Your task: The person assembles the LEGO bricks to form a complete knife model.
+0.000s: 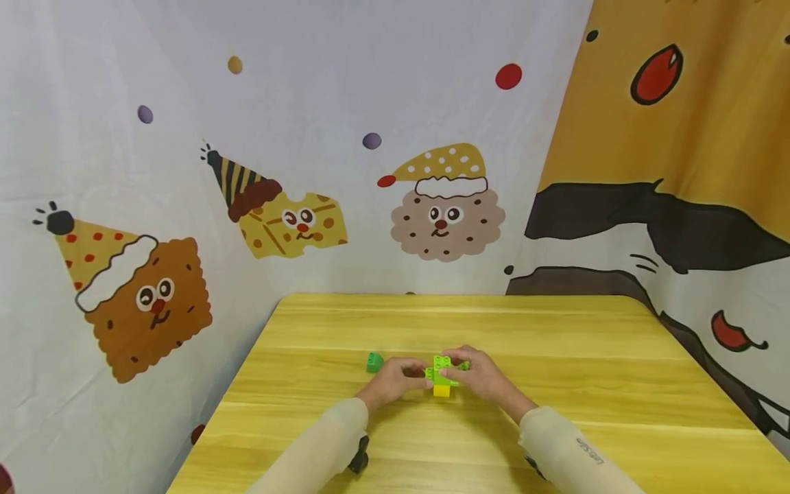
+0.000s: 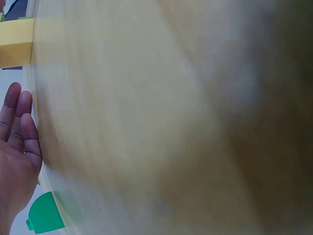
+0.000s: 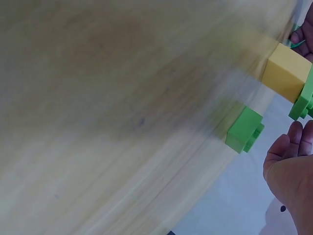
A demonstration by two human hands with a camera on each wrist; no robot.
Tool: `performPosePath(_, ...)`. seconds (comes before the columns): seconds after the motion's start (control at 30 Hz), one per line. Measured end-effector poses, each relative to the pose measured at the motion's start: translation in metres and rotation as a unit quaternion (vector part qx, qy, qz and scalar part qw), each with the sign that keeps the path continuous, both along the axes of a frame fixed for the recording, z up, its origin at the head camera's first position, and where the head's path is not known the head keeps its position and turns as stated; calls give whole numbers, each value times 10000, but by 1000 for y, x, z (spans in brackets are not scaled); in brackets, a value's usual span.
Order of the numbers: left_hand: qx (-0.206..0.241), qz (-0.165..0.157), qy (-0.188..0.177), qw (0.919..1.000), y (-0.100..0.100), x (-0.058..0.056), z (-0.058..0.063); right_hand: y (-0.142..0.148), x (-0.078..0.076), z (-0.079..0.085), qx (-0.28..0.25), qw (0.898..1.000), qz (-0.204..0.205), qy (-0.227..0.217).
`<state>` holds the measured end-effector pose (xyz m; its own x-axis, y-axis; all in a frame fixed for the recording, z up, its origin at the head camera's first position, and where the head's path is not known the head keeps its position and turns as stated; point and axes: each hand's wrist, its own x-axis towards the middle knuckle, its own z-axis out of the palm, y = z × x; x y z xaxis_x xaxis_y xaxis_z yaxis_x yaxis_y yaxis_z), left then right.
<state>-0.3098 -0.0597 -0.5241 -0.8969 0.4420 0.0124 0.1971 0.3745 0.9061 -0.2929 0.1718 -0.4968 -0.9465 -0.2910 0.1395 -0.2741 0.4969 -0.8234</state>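
Note:
Between the two hands stands a small stack of toy building bricks: a yellow brick [image 1: 441, 391] at the bottom with light green bricks [image 1: 441, 362] on it, studs showing on top. My left hand [image 1: 395, 379] holds the stack's left side with thumb and fingertips. On the other side my right hand [image 1: 483, 375] pinches the light green part, thumb across its front. In the left wrist view the outer fingers [image 2: 29, 132] stretch out below the yellow brick [image 2: 17, 41]. Those of the right hand [image 3: 296, 161] show just under the light green brick [image 3: 304, 100].
A darker green brick with a rounded side [image 1: 374, 362] lies on the wooden table [image 1: 308, 322] left of the left hand. Another green brick [image 3: 244, 129] sits close to the right hand. Behind the table hangs a printed cloth [image 1: 345, 82].

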Motion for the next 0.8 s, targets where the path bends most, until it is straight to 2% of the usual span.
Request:
performPosePath(0.17,7,20,2,10000,0,-1,0,1,1,-2,-135,9999,-41,-19)
performPosePath(0.43,19,-31,106,9999,0,1,-1,2,4,-4,-358,9989,-112,-290)
performPosePath(0.8,8,17,26,10000,-1,0,-2,2,3,-3,-500,9980,-97,-372)
